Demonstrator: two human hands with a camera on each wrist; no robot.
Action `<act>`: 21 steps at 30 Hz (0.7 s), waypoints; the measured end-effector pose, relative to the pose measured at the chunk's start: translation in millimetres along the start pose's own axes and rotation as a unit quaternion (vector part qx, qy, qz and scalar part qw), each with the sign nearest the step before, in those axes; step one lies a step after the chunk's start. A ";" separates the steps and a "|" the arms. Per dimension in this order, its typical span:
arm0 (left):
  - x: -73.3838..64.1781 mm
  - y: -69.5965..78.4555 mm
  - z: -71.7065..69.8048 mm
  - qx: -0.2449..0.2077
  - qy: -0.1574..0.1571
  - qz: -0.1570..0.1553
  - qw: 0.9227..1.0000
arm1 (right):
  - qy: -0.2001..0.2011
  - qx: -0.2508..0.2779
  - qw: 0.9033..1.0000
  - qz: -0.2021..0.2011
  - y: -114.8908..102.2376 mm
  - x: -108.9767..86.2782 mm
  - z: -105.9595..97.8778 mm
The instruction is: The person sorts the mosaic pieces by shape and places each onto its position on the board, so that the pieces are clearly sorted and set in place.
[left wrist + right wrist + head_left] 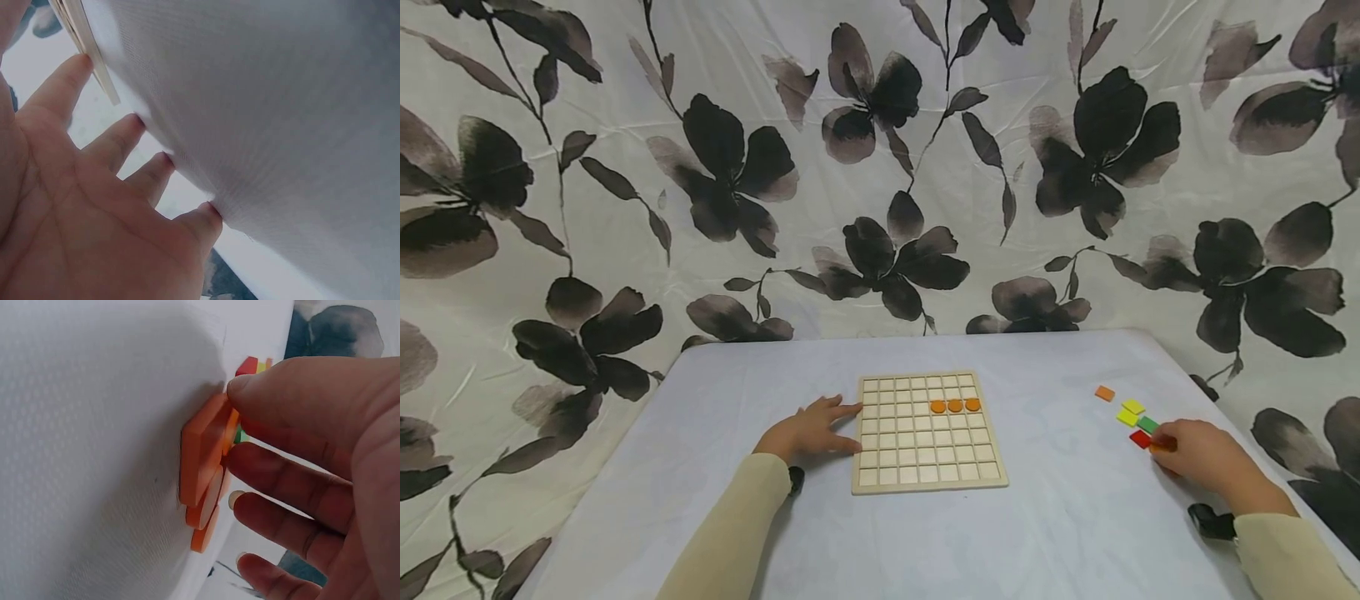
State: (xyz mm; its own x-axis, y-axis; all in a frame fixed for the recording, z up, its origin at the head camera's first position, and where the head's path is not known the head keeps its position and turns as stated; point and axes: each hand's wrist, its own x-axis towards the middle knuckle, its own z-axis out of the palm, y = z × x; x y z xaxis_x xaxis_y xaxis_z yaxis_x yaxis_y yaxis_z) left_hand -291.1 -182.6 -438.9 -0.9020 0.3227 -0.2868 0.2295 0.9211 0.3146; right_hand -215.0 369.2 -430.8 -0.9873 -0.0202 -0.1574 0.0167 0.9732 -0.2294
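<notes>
A square wooden grid board [929,490] lies flat on the table, with three orange discs [954,406] in a row toward its upper right. My left hand [808,429] is spread beside the board, thumb and index fingertip at its left edge; in the left wrist view the board's edge [94,50] meets a fingertip. Off to the right, my right hand [1198,458] pinches an orange piece [232,428] low over the table, thumb against fingers. An orange square tile [201,453] and orange discs [206,503] lie right beside its fingertips; the fingers partly hide the held piece.
By the right hand lie a red tile [1140,438], a green tile [1147,425], yellow tiles [1127,417] and, farther back, an orange tile [1104,393]. A white cloth covers the table [760,367]. Behind it hangs a floral curtain [880,183].
</notes>
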 end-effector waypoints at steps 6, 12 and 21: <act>0.3 0.0 -0.3 -0.007 -0.001 0.005 1.000 | -0.017 -0.005 1.000 0.025 -2.3 -1.0 -1.1; -0.6 -0.8 -0.2 -0.002 -0.001 0.000 1.000 | -0.030 0.012 0.999 0.041 -8.0 -0.6 -3.7; -0.1 -3.9 2.3 0.000 0.000 0.004 1.000 | -0.035 0.021 0.998 0.043 -15.5 -2.5 -4.5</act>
State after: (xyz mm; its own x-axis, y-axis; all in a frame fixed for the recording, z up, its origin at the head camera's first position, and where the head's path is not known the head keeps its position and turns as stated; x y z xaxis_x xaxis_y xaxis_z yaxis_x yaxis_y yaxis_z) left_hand -291.1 -185.7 -442.2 -0.8998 0.3305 -0.2849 0.2370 0.9184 0.3168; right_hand -213.5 355.2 -422.5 -0.9683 0.0461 -0.2455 0.1097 0.9615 -0.2519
